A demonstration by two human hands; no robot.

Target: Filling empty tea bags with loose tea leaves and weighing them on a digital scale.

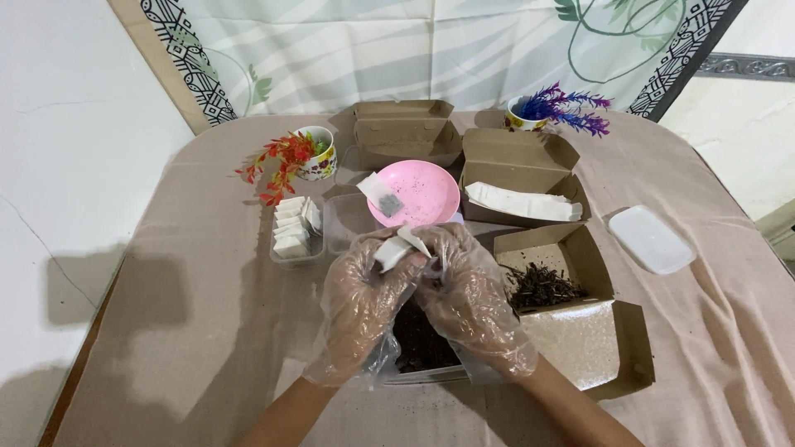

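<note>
Left hand [362, 300] and right hand [474, 300], both in clear plastic gloves, pinch a small white paper sachet [396, 248] between them over a clear plastic tub of dark dried leaves [421, 346]. Pink round plate [424, 192] at 12 o'clock (one sachet on it); open brown cardboard box of leaves [546, 277] at 3 o'clock.

Home: clothed table [182, 273], patterned curtain [414, 50], flower cups [319, 153].

Gloves [364, 302]: thin clear plastic film, crinkled, glossy. Boxes [517, 161]: matt brown card. Bowl [418, 190]: smooth pink plastic; tablecloth [182, 331]: matt beige cloth.
</note>
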